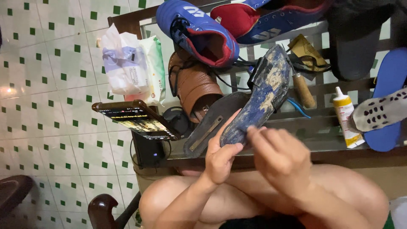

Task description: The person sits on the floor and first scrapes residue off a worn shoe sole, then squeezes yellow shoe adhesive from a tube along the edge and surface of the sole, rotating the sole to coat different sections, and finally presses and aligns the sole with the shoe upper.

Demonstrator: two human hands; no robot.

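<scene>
A worn blue shoe sole (263,93), scuffed and glue-stained, is held up over the glass table (296,146). My left hand (220,157) grips its lower end, thumb pressed on the sole's edge. My right hand (280,154) touches the same end from the right, fingers curled at the sole's rim. A dark grey insole (212,121) with a metal strip lies just left of the blue sole, behind my left hand.
Two blue and red sport shoes (199,29) and a brown sandal (193,82) lie on the table. A phone (135,118) leans on a stand. A glue bottle (345,116), a wooden-handled tool (303,89), a blue insole (388,97) and plastic packets (127,63) surround them.
</scene>
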